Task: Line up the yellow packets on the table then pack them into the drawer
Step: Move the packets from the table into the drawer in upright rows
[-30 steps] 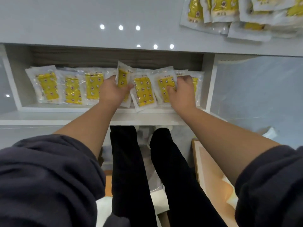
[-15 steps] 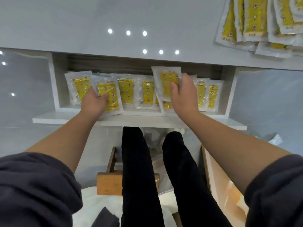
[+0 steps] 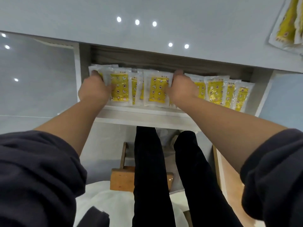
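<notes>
The open white drawer (image 3: 144, 114) under the table holds a row of several yellow packets in clear wrappers. My left hand (image 3: 94, 90) lies on the leftmost packets (image 3: 119, 86), fingers stretched toward the back and thumb on the second one. My right hand (image 3: 180, 89) holds the right edge of a yellow packet (image 3: 157, 89) that lies on top of the row near the middle, thumb on its face. More packets (image 3: 214, 91) overlap to the right of that hand. Another pile of yellow packets (image 3: 288, 27) lies on the table at the far right.
The glossy white table top (image 3: 147, 33) overhangs the back of the drawer. Below the drawer are my legs in black trousers (image 3: 147, 161), a wooden stool (image 3: 122, 177) and a wooden panel (image 3: 229, 174) at the right.
My right hand has lowered its raised packet onto the row in the drawer. My left hand has shifted to the leftmost packets. The view has moved closer to the drawer.
</notes>
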Motion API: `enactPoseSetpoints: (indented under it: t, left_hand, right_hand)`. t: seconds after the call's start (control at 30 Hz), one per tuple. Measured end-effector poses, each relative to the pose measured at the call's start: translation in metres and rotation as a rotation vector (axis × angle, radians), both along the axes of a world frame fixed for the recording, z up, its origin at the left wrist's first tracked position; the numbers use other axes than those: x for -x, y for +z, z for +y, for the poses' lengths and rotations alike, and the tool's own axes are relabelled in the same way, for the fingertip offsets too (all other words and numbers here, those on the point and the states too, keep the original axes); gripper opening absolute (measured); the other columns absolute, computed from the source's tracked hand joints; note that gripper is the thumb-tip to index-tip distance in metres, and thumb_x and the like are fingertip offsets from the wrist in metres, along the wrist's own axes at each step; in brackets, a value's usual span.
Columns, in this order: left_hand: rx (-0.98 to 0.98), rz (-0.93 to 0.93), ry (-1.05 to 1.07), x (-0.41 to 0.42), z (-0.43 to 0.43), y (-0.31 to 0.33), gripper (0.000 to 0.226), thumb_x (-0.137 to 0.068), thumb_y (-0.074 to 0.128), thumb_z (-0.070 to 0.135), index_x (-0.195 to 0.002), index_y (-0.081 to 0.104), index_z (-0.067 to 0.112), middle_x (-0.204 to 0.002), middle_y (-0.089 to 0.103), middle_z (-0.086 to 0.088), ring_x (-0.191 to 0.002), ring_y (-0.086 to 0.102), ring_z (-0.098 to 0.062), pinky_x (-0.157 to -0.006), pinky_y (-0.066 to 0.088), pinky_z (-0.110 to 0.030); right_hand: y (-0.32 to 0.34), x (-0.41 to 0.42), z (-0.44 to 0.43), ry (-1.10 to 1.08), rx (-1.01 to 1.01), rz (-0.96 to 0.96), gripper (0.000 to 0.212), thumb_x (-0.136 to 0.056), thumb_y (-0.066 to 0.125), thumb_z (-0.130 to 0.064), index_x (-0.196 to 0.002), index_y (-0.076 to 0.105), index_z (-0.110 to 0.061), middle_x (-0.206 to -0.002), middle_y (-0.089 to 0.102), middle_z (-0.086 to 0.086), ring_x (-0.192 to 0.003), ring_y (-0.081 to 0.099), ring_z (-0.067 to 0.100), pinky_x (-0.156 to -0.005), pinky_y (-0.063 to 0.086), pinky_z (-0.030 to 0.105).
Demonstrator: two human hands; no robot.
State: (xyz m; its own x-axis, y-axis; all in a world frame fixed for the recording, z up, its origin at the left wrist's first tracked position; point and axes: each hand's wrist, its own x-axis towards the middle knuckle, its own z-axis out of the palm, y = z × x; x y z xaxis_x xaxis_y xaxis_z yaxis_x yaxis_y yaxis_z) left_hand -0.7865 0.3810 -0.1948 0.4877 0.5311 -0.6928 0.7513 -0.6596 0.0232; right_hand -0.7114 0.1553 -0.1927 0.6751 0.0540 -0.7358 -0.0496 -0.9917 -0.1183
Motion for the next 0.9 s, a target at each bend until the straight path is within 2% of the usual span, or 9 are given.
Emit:
enactPoseSetpoints:
  t: [0.07, 0.13, 0.17, 0.23, 0.33, 0.43, 0.53, 0.73, 0.9]
  left_hand:
    - [-0.077, 0.017, -0.096, -0.005, 0.001, 0.005, 0.069, -0.083, 0.071, 0.041, -0.133, 0.037, 0.008, -0.119, 0.056, -0.017, -0.107, 0.058, -0.038, -0.08, 0.049, -0.046]
    - [-0.128, -0.029, -0.282, -0.013, 0.003, 0.006, 0.078, -0.081, 0.072, 0.045, -0.137, 0.034, 0.007, -0.13, 0.047, -0.019, -0.119, 0.049, -0.038, -0.09, 0.045, -0.049]
    - [-0.134, -0.04, -0.39, -0.017, 0.003, 0.005, 0.081, -0.08, 0.071, 0.049, -0.139, 0.034, 0.006, -0.135, 0.043, -0.02, -0.124, 0.044, -0.038, -0.096, 0.042, -0.05]
    - [-0.092, -0.008, -0.558, -0.024, 0.005, 0.001, 0.087, -0.081, 0.066, 0.056, -0.144, 0.029, 0.008, -0.145, 0.035, -0.02, -0.134, 0.033, -0.039, -0.106, 0.035, -0.051]
    - [0.026, 0.042, -0.663, -0.033, 0.008, -0.005, 0.092, -0.081, 0.064, 0.059, -0.149, 0.022, 0.015, -0.152, 0.028, -0.017, -0.141, 0.025, -0.038, -0.111, 0.029, -0.052]
    - [0.011, 0.135, -0.736, -0.038, 0.012, -0.009, 0.091, -0.081, 0.059, 0.065, -0.15, 0.021, 0.019, -0.15, 0.035, -0.015, -0.136, 0.036, -0.037, -0.109, 0.03, -0.051]
    - [-0.127, 0.221, -0.789, -0.037, 0.013, -0.008, 0.087, -0.082, 0.049, 0.072, -0.147, 0.028, 0.018, -0.143, 0.044, -0.013, -0.13, 0.043, -0.035, -0.11, 0.029, -0.048]
    - [-0.109, 0.198, -0.956, -0.031, 0.011, -0.006, 0.077, -0.088, 0.043, 0.066, -0.15, 0.021, 0.025, -0.148, 0.039, -0.013, -0.135, 0.037, -0.037, -0.112, 0.024, -0.052]
    - [-0.058, 0.135, -0.83, -0.038, 0.001, 0.0, 0.082, -0.086, 0.05, 0.062, -0.15, 0.022, 0.019, -0.154, 0.029, -0.016, -0.141, 0.027, -0.038, -0.112, 0.022, -0.057]
  right_hand:
    - [0.006, -0.005, 0.002, 0.076, 0.043, -0.032, 0.069, -0.09, 0.062, -0.035, -0.144, 0.026, -0.009, -0.086, 0.053, 0.004, -0.078, 0.056, 0.025, -0.059, 0.039, 0.031]
    - [0.008, -0.009, 0.005, 0.156, 0.045, -0.081, 0.071, -0.091, 0.061, -0.035, -0.146, 0.023, -0.011, -0.087, 0.054, 0.004, -0.077, 0.054, 0.024, -0.061, 0.041, 0.032]
    - [0.008, -0.011, 0.006, 0.204, 0.022, -0.113, 0.068, -0.09, 0.062, -0.035, -0.144, 0.027, -0.013, -0.094, 0.057, 0.005, -0.083, 0.056, 0.026, -0.065, 0.043, 0.033]
    - [0.002, -0.013, 0.009, 0.296, -0.049, -0.124, 0.067, -0.088, 0.063, -0.038, -0.143, 0.03, -0.019, -0.12, 0.056, 0.01, -0.109, 0.055, 0.031, -0.087, 0.045, 0.04]
    - [-0.009, -0.018, 0.018, 0.427, -0.094, 0.024, 0.079, -0.086, 0.061, -0.045, -0.15, 0.019, -0.025, -0.146, 0.038, 0.009, -0.132, 0.038, 0.034, -0.109, 0.029, 0.046]
    - [-0.016, -0.021, 0.027, 0.5, -0.126, 0.089, 0.081, -0.086, 0.059, -0.047, -0.152, 0.016, -0.025, -0.153, 0.031, 0.006, -0.138, 0.032, 0.032, -0.113, 0.024, 0.046]
    - [-0.018, -0.02, 0.034, 0.525, -0.132, 0.092, 0.074, -0.086, 0.059, -0.047, -0.147, 0.025, -0.021, -0.149, 0.037, 0.005, -0.134, 0.037, 0.03, -0.111, 0.029, 0.042]
    - [-0.019, -0.014, 0.032, 0.587, -0.134, 0.082, 0.077, -0.085, 0.06, -0.046, -0.149, 0.022, -0.027, -0.149, 0.036, 0.005, -0.135, 0.036, 0.03, -0.111, 0.028, 0.043]
    - [-0.007, -0.023, 0.009, 0.489, -0.124, 0.041, 0.073, -0.091, 0.049, -0.048, -0.152, 0.014, -0.028, -0.152, 0.033, 0.008, -0.137, 0.031, 0.032, -0.116, 0.019, 0.047]
